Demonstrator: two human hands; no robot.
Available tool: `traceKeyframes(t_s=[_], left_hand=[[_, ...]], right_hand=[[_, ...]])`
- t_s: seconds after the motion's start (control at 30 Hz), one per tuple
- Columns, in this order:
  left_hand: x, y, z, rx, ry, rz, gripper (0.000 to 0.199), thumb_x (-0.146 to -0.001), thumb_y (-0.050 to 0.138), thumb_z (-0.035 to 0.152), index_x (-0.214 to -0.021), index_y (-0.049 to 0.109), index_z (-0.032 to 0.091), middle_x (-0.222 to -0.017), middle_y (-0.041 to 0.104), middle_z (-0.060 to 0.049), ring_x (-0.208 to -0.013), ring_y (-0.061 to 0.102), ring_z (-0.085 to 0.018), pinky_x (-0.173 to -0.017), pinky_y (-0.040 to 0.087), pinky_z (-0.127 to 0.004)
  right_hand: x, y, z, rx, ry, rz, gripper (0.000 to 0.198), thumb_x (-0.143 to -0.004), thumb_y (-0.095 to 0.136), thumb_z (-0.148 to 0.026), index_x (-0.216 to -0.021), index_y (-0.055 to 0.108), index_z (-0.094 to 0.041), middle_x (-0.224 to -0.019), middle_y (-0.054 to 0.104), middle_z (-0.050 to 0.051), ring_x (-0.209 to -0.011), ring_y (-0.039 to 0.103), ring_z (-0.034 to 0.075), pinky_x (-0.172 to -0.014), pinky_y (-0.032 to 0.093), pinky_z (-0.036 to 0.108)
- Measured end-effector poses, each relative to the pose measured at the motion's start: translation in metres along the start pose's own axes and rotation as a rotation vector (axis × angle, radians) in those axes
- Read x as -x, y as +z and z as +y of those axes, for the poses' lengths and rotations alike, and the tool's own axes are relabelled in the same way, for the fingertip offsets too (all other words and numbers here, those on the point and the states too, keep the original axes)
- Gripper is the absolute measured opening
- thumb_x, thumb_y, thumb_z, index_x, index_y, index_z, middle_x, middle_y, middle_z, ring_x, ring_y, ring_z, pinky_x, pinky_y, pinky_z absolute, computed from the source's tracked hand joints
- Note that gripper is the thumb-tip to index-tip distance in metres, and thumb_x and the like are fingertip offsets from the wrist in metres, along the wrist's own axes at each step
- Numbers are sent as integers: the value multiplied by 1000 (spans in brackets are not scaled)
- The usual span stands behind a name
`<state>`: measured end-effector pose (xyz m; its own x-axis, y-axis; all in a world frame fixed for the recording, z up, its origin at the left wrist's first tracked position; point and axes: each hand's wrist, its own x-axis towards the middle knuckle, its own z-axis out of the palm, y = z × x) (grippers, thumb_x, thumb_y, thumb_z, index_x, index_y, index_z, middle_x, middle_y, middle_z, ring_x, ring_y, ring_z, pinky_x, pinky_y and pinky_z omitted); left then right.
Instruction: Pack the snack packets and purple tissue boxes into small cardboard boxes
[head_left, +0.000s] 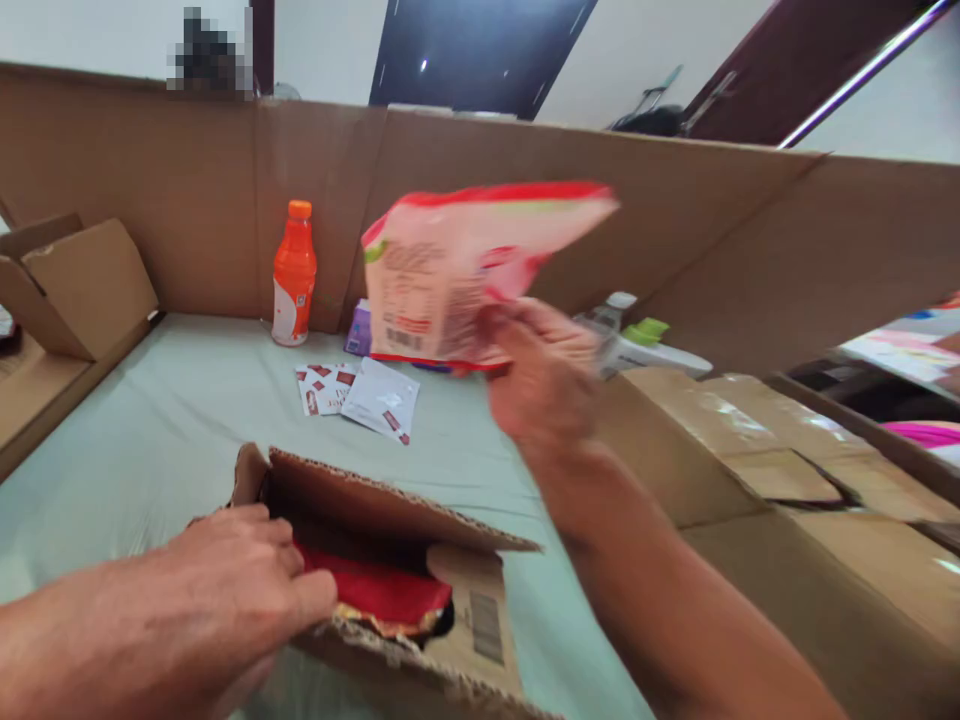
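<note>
My right hand (pixel 544 370) pinches a red-edged plastic snack packet (pixel 427 290) by its lower right part and holds it up, slightly blurred, above the table. Printed text and a barcode face me. My left hand (pixel 232 590) is closed over the left edge of a small open cardboard box (pixel 397 500), its flaps standing up. Inside the box lies a red packet (pixel 382 590); its lower part is hidden by the near wall. Beyond the box, flat white sachets (pixel 382 398) with brown marks lie on the pale green cloth.
An orange bottle (pixel 294 275) stands against the cardboard wall (pixel 465 150) at the back. A purple box (pixel 358 328) is partly hidden behind the held packet. Bottles, one with a green cap (pixel 646 331), sit behind a large carton (pixel 690 480) at right. Another open carton (pixel 94 290) is at left.
</note>
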<state>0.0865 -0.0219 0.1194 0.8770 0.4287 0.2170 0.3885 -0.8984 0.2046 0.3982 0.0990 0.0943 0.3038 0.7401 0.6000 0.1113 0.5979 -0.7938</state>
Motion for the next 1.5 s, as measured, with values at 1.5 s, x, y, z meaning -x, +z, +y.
traceKeyframes(t_s=[1.5], left_hand=[[39, 36, 17, -99, 11, 94, 25, -89, 55, 4, -105, 65, 22, -103, 76, -6, -99, 70, -24, -93, 54, -37]], right_hand=[[131, 28, -87, 1144, 159, -1230, 33, -104, 52, -22, -129, 70, -11, -117, 79, 19, -109, 77, 33, -93, 59, 41]])
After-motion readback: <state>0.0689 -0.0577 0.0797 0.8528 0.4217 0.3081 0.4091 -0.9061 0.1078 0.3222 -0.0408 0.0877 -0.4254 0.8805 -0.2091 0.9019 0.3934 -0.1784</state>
